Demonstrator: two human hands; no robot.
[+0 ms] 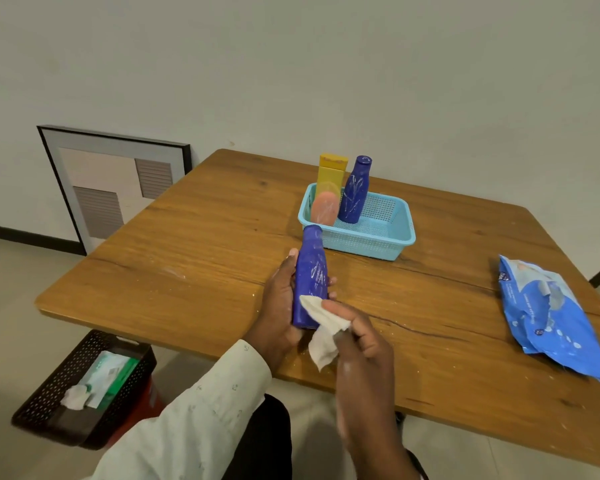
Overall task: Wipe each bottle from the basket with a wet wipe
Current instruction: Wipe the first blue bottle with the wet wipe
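the left hand is wrapping around a blue bottle, holding it tilted over the near edge of the counter with its cap pointing away, likely so the streaked side is facing up for cleaning. the right hand is pinching a white wet wipe between thumb and curled fingers and is pressing its upper corner against the lower body of the bottle; the rest of the wipe is hanging loose below. white smears are showing on the bottle above the wipe, so this one seems only partly done.

farther off, a light blue basket is sitting on the counter, holding a second blue bottle, a yellow bottle and a pink one, apparently waiting their turn. at the right, a blue pack of wipes is lying within reach. on the floor at the near left, a dark basket is holding a crumpled wipe and a green pack, probably for discards.
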